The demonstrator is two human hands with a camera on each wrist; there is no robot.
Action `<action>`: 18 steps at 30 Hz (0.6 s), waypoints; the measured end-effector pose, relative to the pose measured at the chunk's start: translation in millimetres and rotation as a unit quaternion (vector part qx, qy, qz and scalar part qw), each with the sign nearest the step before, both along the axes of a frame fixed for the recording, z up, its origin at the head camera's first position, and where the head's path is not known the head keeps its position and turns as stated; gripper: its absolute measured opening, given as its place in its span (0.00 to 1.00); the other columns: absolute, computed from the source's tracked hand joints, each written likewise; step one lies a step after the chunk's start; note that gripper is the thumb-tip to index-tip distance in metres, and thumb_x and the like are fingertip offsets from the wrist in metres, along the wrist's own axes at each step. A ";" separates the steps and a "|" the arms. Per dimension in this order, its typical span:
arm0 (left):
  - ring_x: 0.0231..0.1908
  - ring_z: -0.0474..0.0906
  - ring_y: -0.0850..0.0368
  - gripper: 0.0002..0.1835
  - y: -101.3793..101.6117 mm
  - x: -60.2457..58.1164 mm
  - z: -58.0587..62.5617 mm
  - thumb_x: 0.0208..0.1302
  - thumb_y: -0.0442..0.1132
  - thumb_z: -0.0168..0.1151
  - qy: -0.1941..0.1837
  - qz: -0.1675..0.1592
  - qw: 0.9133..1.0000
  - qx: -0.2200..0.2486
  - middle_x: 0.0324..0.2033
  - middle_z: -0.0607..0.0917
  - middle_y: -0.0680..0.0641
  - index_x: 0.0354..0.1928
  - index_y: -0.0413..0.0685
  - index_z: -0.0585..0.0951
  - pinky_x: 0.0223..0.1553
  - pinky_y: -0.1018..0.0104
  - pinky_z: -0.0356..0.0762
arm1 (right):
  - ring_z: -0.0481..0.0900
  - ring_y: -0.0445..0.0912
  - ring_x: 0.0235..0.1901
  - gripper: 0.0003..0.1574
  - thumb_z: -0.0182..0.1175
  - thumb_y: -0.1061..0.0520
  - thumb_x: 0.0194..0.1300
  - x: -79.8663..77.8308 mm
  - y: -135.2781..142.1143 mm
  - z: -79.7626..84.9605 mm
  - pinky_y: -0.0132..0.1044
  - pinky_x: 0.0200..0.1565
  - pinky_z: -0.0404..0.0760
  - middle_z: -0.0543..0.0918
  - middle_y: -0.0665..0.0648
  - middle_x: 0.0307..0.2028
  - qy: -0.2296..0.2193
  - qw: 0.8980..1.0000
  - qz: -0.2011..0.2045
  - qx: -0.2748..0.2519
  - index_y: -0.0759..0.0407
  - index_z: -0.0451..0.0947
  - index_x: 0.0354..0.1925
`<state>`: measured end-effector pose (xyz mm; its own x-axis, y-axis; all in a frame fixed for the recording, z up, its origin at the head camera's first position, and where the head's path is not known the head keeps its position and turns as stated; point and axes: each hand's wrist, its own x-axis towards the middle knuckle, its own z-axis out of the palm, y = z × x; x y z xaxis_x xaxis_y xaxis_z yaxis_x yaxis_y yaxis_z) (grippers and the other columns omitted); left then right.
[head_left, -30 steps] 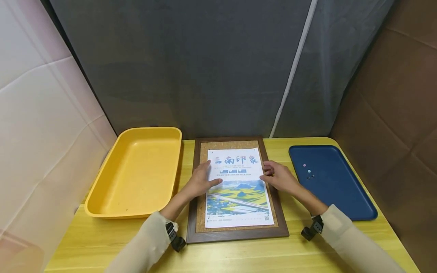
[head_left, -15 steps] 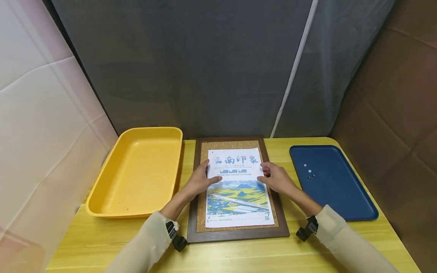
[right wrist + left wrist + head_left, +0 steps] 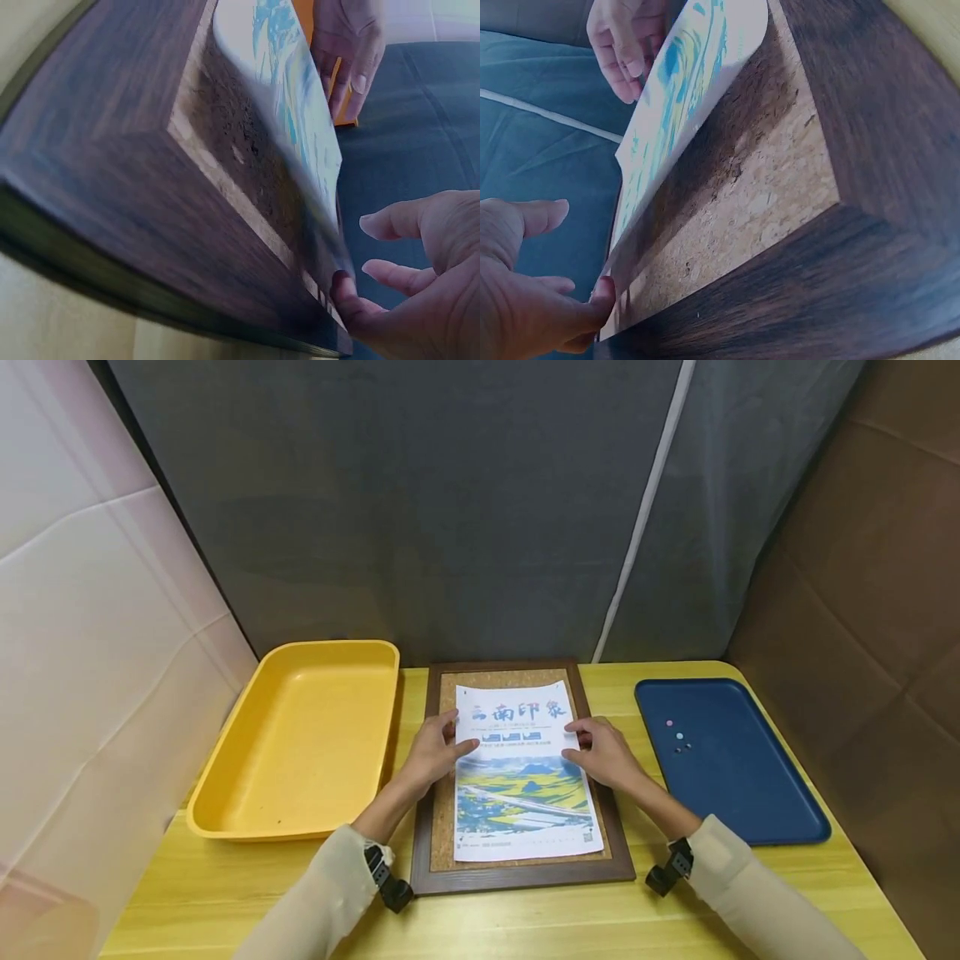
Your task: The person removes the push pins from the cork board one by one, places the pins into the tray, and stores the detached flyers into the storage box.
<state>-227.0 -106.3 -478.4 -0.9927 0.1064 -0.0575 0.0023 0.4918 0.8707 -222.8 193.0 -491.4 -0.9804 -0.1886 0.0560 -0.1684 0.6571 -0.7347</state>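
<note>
A printed poster (image 3: 525, 793) with blue lettering and a yellow-and-blue landscape lies over a cork board (image 3: 525, 880) with a dark brown frame. Both wrist views show a gap between the raised part of the paper and the cork (image 3: 780, 187). At the poster's left edge, my left hand (image 3: 433, 753) touches the paper with its fingertips, thumb spread apart from it. Opposite, my right hand (image 3: 606, 755) has a fingertip at the right edge; its thumb (image 3: 394, 221) stands off the sheet. Small dark pins show at the poster's top corners.
To the left stands a deep yellow tray (image 3: 300, 827). A shallow blue tray (image 3: 738, 777) on the right holds several small round pieces (image 3: 679, 737). Dark cloth (image 3: 375, 510) hangs behind the wooden table (image 3: 480, 935), with fabric walls on either side.
My right hand has moved left onto the poster's right edge. The left hand has drawn slightly left, its thumb covering less of the paper. The poster has shifted a little.
</note>
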 end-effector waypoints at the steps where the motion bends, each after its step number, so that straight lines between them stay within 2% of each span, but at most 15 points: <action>1: 0.53 0.76 0.41 0.37 -0.6 0.7 0.1 0.69 0.34 0.71 -0.001 0.001 1.000 -0.003 0.57 0.78 0.29 0.76 0.30 0.68 0.55 0.51 0.77 | 0.83 0.61 0.53 0.24 0.71 0.61 0.68 -0.1 -0.6 -0.7 0.54 0.50 0.84 0.79 0.69 0.56 0.004 1.000 0.000 -0.002 0.67 0.82 0.59; 5: 0.67 0.74 0.37 0.31 -2.7 3.0 0.0 0.71 0.36 0.70 -0.014 -0.007 1.000 -0.018 0.69 0.77 0.31 0.73 0.35 0.74 0.67 0.43 0.75 | 0.84 0.57 0.46 0.20 0.72 0.63 0.66 -0.6 -3.2 -2.9 0.47 0.44 0.83 0.82 0.68 0.52 0.014 1.000 0.005 -0.008 0.68 0.85 0.55; 8: 0.66 0.75 0.38 0.29 -3.7 3.7 -0.5 0.71 0.36 0.70 -0.012 -0.020 0.999 -0.029 0.67 0.79 0.32 0.71 0.35 0.76 0.67 0.44 0.75 | 0.83 0.53 0.41 0.18 0.71 0.64 0.66 -1.2 -4.8 -3.5 0.43 0.40 0.81 0.85 0.66 0.48 0.013 1.000 0.008 -0.006 0.68 0.86 0.54; 11: 0.53 0.79 0.44 0.28 -4.2 3.7 -1.4 0.70 0.35 0.70 0.002 -0.027 0.999 -0.045 0.56 0.85 0.34 0.69 0.32 0.78 0.54 0.52 0.80 | 0.82 0.51 0.39 0.19 0.71 0.65 0.66 -1.9 -6.2 -3.3 0.40 0.37 0.79 0.87 0.63 0.44 0.007 1.000 0.008 -0.004 0.68 0.86 0.54; 14: 0.40 0.74 0.49 0.28 -4.5 3.8 -1.8 0.70 0.34 0.70 0.007 -0.031 0.998 -0.051 0.42 0.83 0.38 0.69 0.31 0.78 0.39 0.60 0.73 | 0.79 0.49 0.35 0.19 0.71 0.65 0.65 -2.5 -7.8 -2.0 0.38 0.34 0.75 0.85 0.60 0.37 -0.001 1.000 0.004 -0.001 0.68 0.86 0.54; 16: 0.37 0.73 0.51 0.28 -5.1 3.7 -2.3 0.70 0.33 0.70 0.010 -0.031 0.998 -0.053 0.40 0.82 0.39 0.69 0.31 0.77 0.34 0.64 0.71 | 0.76 0.48 0.32 0.19 0.71 0.65 0.65 -2.7 -8.6 -0.4 0.37 0.32 0.73 0.83 0.58 0.33 -0.003 1.000 0.004 -0.001 0.67 0.86 0.55; 18: 0.39 0.76 0.52 0.29 -5.6 3.8 -2.2 0.69 0.31 0.71 0.011 -0.028 0.999 -0.046 0.45 0.85 0.37 0.69 0.31 0.77 0.33 0.67 0.72 | 0.73 0.47 0.30 0.20 0.71 0.65 0.65 -2.9 -9.5 1.5 0.37 0.30 0.70 0.79 0.56 0.30 -0.003 1.000 0.005 -0.004 0.67 0.86 0.55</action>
<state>-223.3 -111.9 -480.7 -0.9866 0.1561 -0.0473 0.0505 0.5683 0.8213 -225.7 183.6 -489.9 -0.9787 -0.1985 0.0515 -0.1707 0.6493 -0.7411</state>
